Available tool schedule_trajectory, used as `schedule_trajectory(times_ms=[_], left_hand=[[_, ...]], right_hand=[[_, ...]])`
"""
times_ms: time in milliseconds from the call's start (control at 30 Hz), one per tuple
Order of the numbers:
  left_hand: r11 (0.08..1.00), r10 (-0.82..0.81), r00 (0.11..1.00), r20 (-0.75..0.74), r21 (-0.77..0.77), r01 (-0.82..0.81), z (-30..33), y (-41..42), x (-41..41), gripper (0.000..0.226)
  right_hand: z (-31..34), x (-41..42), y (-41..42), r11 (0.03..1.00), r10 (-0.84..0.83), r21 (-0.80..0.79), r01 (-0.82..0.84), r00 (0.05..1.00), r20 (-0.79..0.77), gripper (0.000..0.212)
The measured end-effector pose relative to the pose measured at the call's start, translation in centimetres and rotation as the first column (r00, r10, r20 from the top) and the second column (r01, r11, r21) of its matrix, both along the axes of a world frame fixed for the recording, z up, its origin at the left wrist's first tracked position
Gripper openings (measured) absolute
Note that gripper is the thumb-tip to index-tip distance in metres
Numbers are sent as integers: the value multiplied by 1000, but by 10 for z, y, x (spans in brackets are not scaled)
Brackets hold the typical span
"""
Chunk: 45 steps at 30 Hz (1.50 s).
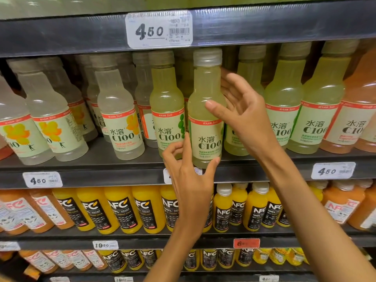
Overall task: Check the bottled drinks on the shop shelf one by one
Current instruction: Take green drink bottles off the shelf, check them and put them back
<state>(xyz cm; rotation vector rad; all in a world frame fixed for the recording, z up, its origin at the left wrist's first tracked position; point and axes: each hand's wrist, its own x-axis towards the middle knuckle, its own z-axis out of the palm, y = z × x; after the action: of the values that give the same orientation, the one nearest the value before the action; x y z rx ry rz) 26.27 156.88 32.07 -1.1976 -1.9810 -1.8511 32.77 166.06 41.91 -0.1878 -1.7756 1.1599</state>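
left hand: raised from below at the base of the pale yellow-green plastic bottle with white cap and cream "C100" label. Thumb up against the bottle's lower right edge, index along its lower left side, remaining fingers curled loosely beside it. Light pinch on the bottom, not a full wrap.
right hand: fingers spread and relaxed beside the bottle's right shoulder. Thumb tip on the bottle front just above the label; the other fingers reach behind the neck, contact there can't be told.
held bottle: upright, front edge of the middle dark shelf, label facing out, standing forward of its row.
neighbours: matching yellow-green bottle just to its left, nearly touching; more of the same kind to the right.
further left: clear whitish bottles with yellow fruit art on the label, same shelf.
far right: pink-orange bottles.
price tags: white "4.50" tag on the upper shelf rail; smaller ones on the middle rail at left and right.
shelf below: orange juice bottles with black "NFC" labels, packed in a row.
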Motion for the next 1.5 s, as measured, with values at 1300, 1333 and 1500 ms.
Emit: schedule_trajectory(times_ms=[1300, 1333, 1500], left_hand=[[961, -229, 968, -104, -180, 209, 25, 33, 31, 64], [956, -239, 968, -72, -191, 221, 24, 33, 31, 66], [960, -227, 973, 27, -160, 229, 20, 29, 31, 65]], right_hand=[[19, 3, 11, 736, -670, 240, 633, 733, 119, 23], [20, 3, 10, 738, -668, 214, 640, 736, 105, 25], [21, 11, -3, 791, -599, 142, 595, 801, -22, 25]])
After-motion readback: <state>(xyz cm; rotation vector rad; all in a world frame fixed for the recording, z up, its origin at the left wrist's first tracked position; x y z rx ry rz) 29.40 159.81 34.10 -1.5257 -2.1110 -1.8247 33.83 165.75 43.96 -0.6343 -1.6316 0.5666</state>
